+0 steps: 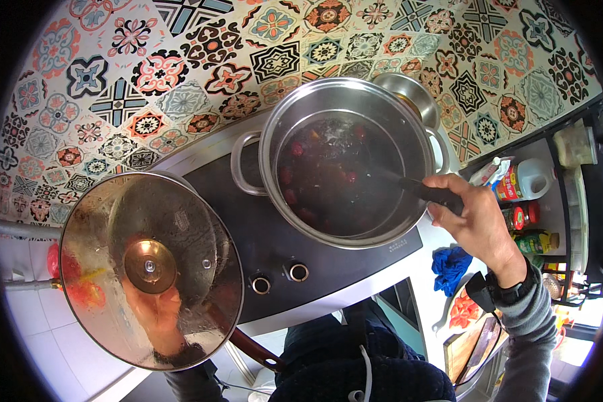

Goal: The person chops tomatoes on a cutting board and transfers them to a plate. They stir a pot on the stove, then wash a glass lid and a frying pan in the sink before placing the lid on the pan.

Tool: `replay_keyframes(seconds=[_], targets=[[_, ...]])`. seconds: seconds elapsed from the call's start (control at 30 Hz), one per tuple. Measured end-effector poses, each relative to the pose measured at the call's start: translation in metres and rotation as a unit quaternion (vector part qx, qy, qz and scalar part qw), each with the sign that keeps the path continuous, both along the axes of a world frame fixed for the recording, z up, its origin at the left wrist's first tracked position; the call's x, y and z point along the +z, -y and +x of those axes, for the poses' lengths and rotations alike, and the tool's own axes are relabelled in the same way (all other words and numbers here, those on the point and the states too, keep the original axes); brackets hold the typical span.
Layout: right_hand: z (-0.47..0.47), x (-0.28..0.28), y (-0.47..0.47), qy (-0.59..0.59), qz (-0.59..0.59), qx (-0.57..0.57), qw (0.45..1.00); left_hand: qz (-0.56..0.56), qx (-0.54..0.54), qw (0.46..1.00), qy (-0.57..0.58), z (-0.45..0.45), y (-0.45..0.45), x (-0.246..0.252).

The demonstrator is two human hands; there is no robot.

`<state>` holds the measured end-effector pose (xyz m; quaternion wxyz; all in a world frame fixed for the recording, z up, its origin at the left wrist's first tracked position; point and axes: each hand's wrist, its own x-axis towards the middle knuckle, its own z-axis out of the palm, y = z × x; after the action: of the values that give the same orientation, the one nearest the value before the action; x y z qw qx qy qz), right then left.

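Observation:
A large stainless steel pot (309,233) stands on the black cooktop (231,201), with dark liquid and several red pieces in it; steam blurs its inside. My right hand (475,218) grips the black handle (439,195) of a utensil that reaches over the pot's right rim; its far end is hidden in the steam and liquid. At the left, my left hand (153,306) shows through a wet glass lid (181,251) and holds it by its round knob (149,266), away from the big pot. Under the lid is another pan with a brown handle (254,349).
A steel bowl (414,95) stands behind the pot. To the right are a blue cloth (449,269), a plate of cut red pieces (465,311), a wooden cutting board (465,346) with a knife, and a shelf with a plastic jug (532,178) and jars. Two knobs (299,273) sit at the cooktop's front.

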<state>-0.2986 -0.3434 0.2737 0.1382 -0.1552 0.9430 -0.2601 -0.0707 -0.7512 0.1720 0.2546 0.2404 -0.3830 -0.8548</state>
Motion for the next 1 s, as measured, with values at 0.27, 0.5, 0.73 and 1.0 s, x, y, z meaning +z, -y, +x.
replay_keyframes(seconds=[0.27, 0.5, 0.73, 1.0], targets=[[-0.027, -0.011, -0.012, 0.231, -0.283, -0.154, 0.918, 0.063, 0.051, 0.997, 0.018, -0.005, 0.001, 0.005], [-0.025, -0.012, -0.028, 0.268, -0.337, -0.192, 0.882, 0.055, -0.044, 0.997, -0.032, 0.002, 0.013, -0.004], [0.008, -0.008, -0.036, 0.166, -0.299, -0.128, 0.931, -0.11, 0.031, 0.993, 0.039, 0.012, 0.026, -0.019], [0.03, -0.01, -0.043, 0.116, -0.294, -0.17, 0.933, 0.016, -0.047, 0.997, -0.061, 0.013, 0.026, -0.015]])
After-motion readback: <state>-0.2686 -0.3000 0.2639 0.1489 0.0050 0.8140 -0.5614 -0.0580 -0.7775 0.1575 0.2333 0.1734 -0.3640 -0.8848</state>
